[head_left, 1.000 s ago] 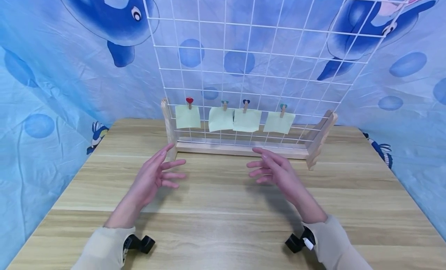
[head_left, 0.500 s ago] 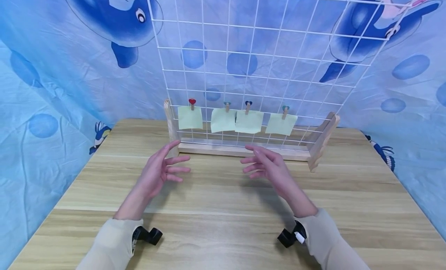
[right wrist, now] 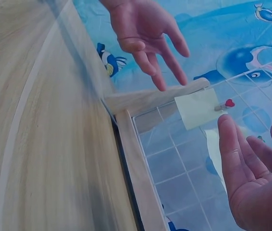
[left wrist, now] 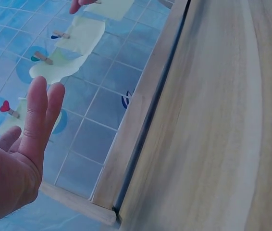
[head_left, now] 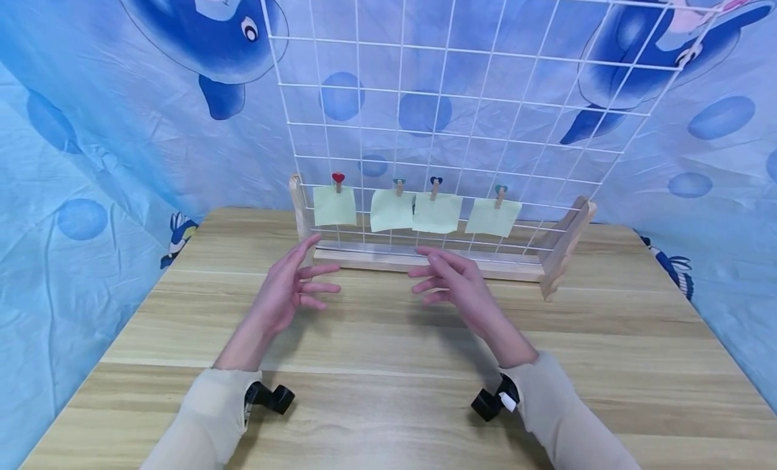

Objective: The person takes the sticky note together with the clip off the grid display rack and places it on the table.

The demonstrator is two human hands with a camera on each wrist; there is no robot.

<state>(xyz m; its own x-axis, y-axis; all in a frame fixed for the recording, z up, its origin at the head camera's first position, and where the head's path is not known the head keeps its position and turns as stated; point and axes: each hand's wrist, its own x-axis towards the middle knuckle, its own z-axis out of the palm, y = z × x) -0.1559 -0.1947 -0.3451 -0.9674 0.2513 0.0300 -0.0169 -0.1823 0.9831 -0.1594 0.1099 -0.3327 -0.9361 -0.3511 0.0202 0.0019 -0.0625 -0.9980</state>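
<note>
My left hand point(head_left: 285, 291) hovers over the table in front of the rack's left end, fingers spread and relaxed, holding nothing. Opposite it, my right hand point(head_left: 458, 284) is held with loosely bent fingers, also with nothing in it. Behind both hands a white wire grid point(head_left: 485, 129) stands in a wooden base point(head_left: 510, 268). Several pale green paper notes point(head_left: 335, 207) hang in a row low on the grid. Each is clipped by a small wooden clothespin with a heart on top, such as the red-hearted clothespin point(right wrist: 225, 104) at the left end.
The rack rests on a wood-grain table point(head_left: 376, 402) near its back edge. A blue curtain point(head_left: 79, 274) printed with dolphins and bubbles hangs behind and at both sides. Each wrist wears a black camera point(head_left: 282, 399) over a light sleeve point(head_left: 212, 409).
Both hands have moved inward and slightly forward, so the gap between them is narrower. The whole scene has shifted a little to the right in the head view. The notes hang as before.
</note>
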